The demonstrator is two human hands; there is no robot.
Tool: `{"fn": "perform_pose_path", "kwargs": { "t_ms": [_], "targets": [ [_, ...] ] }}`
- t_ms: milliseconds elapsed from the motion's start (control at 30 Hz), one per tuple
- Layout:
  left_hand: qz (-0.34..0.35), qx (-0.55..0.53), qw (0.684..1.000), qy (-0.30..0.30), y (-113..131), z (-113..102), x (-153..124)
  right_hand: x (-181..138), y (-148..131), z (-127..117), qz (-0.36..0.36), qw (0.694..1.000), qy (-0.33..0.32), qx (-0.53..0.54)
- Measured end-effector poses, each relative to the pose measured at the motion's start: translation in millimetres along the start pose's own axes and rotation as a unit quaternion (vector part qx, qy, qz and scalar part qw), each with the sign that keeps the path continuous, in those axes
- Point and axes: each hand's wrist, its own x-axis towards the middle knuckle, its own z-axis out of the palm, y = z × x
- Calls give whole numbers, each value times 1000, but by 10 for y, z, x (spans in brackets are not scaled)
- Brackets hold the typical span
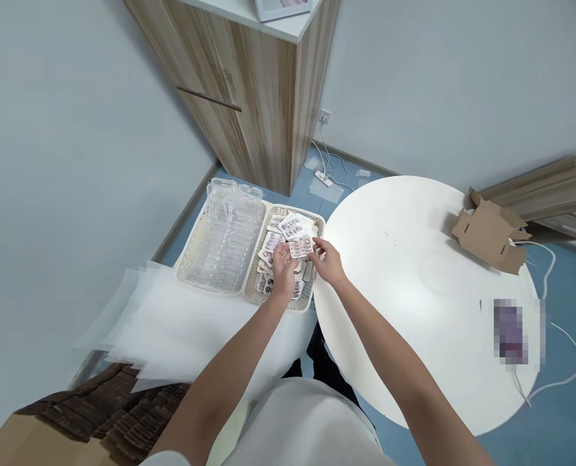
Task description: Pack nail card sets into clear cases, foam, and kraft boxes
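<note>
Over the right-hand basket point(252, 291), my right hand point(330, 264) pinches the right edge of a small white card of press-on nails point(301, 246) in pinkish tones. On the card's lower left side, the fingers of my left hand point(284, 274) close around its edge. Below and behind it lie several more nail cards point(295, 225), loosely piled, with purple, dark and brownish nails. My left hand and wrist hide part of this pile.
A second basket point(186, 265) holds clear plastic cases point(224, 239) at the left. Translucent sheets point(171, 323) lie nearer, above stacked brown cardboard point(98, 408). The round white table point(414, 310) carries an opened cardboard box point(490, 233) and a blurred purple item point(510, 331). A wooden cabinet point(249, 84) stands ahead.
</note>
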Motion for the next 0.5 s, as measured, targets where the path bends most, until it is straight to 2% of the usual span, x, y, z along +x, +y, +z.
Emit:
{"fn": "perform_pose_path", "kwargs": {
  "t_ms": [233,367,500],
  "targets": [
    [54,26,998,-32,-20,-10,-510,-630,4,-171,44,986,27,156],
    [58,54,996,-51,-39,94,-902,-1004,32,-410,63,974,35,214],
    [62,92,992,-59,-121,268,-1319,-1455,152,-767,75,955,37,284]
  ]
}}
